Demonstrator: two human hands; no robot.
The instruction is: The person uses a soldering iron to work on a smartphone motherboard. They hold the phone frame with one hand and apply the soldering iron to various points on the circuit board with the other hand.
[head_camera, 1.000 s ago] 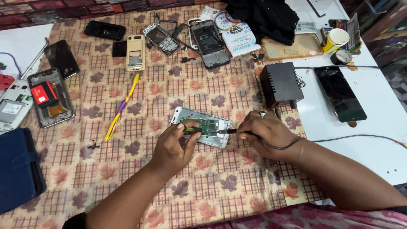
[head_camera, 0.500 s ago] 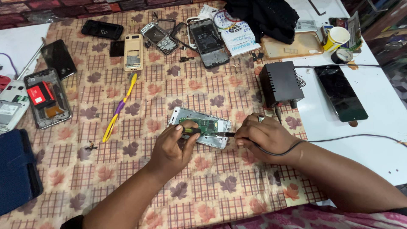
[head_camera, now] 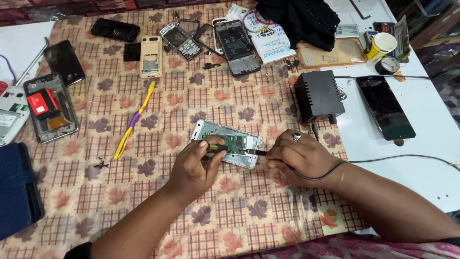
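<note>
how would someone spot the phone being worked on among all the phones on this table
Start at the black power box near the right edge of the checked tablecloth, then look down and left to where the left hand and right hand meet. Between them lies the opened phone, white-framed, the only one showing a bare green circuit board and being touched.

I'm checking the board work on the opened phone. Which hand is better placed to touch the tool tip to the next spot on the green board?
Probably the right hand: it grips the corded tool, tip at the green board. The left hand steadies the opened phone.
</note>
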